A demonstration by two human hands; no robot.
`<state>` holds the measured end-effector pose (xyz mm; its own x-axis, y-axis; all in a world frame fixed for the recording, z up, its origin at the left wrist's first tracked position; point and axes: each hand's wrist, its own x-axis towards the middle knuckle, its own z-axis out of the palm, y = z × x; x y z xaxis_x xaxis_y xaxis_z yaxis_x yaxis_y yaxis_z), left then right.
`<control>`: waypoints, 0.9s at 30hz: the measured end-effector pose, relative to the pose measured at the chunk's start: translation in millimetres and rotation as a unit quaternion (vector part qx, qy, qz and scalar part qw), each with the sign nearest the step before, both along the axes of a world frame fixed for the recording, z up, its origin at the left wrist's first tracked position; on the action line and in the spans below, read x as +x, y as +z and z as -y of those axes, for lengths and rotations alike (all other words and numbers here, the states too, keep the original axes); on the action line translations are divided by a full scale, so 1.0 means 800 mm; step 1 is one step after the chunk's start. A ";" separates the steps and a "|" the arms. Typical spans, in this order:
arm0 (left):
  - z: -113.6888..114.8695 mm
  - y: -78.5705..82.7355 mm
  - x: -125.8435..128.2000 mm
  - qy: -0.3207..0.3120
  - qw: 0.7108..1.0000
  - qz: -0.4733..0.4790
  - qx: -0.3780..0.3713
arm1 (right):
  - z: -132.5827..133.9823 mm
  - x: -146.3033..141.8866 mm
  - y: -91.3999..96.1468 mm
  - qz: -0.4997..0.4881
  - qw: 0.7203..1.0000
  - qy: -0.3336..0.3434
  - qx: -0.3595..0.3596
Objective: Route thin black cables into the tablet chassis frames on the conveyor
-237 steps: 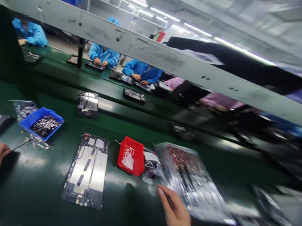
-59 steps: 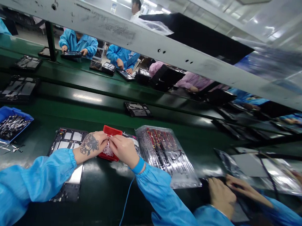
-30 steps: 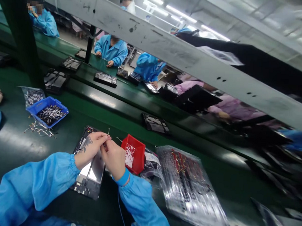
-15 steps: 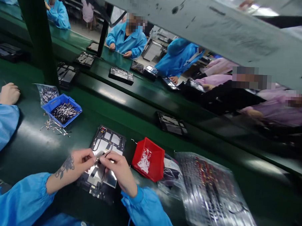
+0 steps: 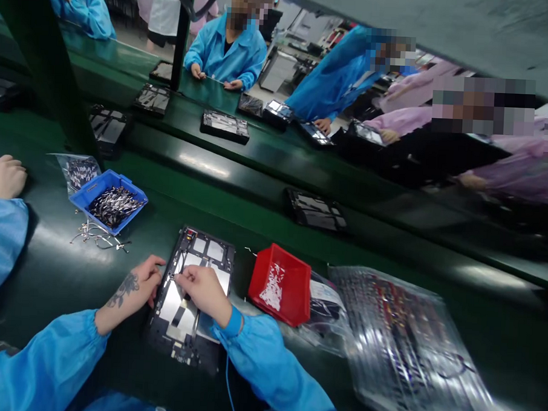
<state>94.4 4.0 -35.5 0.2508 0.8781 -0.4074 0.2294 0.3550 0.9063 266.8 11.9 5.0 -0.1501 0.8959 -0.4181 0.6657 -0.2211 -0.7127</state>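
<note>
An opened tablet chassis (image 5: pixel 211 252) with silver plates lies on the green bench in front of me. My left hand (image 5: pixel 140 282), tattooed on its back, rests curled against the chassis's left edge. My right hand (image 5: pixel 202 288) lies on the chassis, fingers pinched on a small part I cannot make out, near the upper left of the plates. A red bin (image 5: pixel 281 284) of small white parts stands just right of the chassis. Both my arms are in blue sleeves, with a blue wrist strap on the right.
A blue bin (image 5: pixel 108 200) of metal parts sits at left with loose wires (image 5: pixel 97 238) before it. A plastic bag of components (image 5: pixel 408 344) lies at right. A neighbour's fist (image 5: pixel 5 177) rests far left. Other chassis ride the belts beyond; several workers sit opposite.
My hands dropped from holding a small part together above the chassis; the left now rests at its left edge, the right presses onto the plates. My view tilted down.
</note>
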 end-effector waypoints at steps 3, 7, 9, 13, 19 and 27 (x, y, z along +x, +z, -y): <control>0.005 0.002 0.004 0.000 1.000 0.014 -0.020 | 0.003 -0.001 0.007 0.065 0.997 0.021 0.041; 0.008 0.001 0.008 -0.011 0.999 0.023 -0.023 | 0.006 0.001 0.010 0.097 0.993 0.034 0.050; 0.008 -0.002 0.008 -0.013 0.999 0.029 -0.019 | 0.008 0.001 0.009 0.094 0.993 0.035 0.055; 0.007 -0.004 0.007 -0.009 0.999 0.035 -0.024 | 0.013 0.002 0.007 0.076 0.994 0.030 0.068; 0.003 -0.001 0.012 -0.009 1.000 0.008 -0.020 | 0.017 0.003 0.002 0.032 0.991 0.017 0.127; 0.003 0.005 0.015 -0.003 0.999 0.027 0.036 | 0.008 0.007 -0.025 -0.206 0.975 -0.064 0.059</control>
<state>106.2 2.0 -31.8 0.2756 0.9029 -0.3299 0.1822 0.2879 0.9402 272.5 5.2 -14.7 -0.1672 0.9565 -0.2392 0.2893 -0.1843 -0.9393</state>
